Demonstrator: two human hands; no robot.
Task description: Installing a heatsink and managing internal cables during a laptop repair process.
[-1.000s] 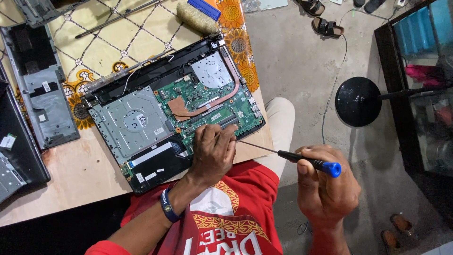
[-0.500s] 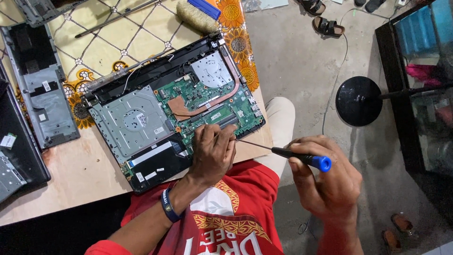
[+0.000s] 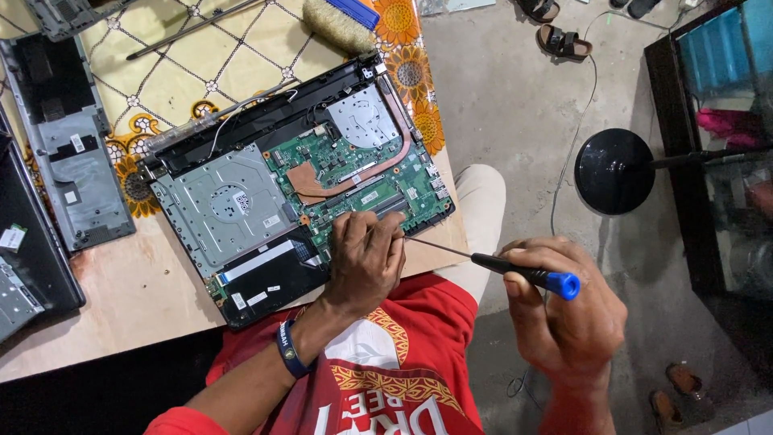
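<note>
Wooden counter point(image 3: 105, 314), partly under a yellow flower-patterned cloth point(image 3: 173, 76) along its far edge, seen from above. Opened laptop point(image 3: 294, 181) at the counter's near right corner, bottom cover off, green circuit board point(image 3: 362, 181), round silver fan point(image 3: 364, 121), copper heat pipe point(image 3: 354, 173) and grey drive bay point(image 3: 221, 205) exposed. Grey plastic cover panel point(image 3: 68, 153) near the left edge, a second dark laptop shell point(image 3: 28, 266) at the near left corner. Round black lamp base point(image 3: 616, 171) on the concrete floor, well apart from the counter's right edge, sandals point(image 3: 562, 39) beyond it. Brush with pale bristles point(image 3: 342, 22) at the far edge, on the cloth. Left hand point(image 3: 366, 262) resting on the laptop's near edge, fingers point(image 3: 370, 229) curled and pressed together on the board beside the screwdriver tip; whatever lies beneath them hidden. Right hand point(image 3: 568, 310) off the counter's near right corner, fingers wrapped around the black-and-blue handle of the screwdriver point(image 3: 523, 274), thin shaft reaching across to the laptop's near right edge. Dark wristband point(image 3: 290, 350) on the left wrist.
</note>
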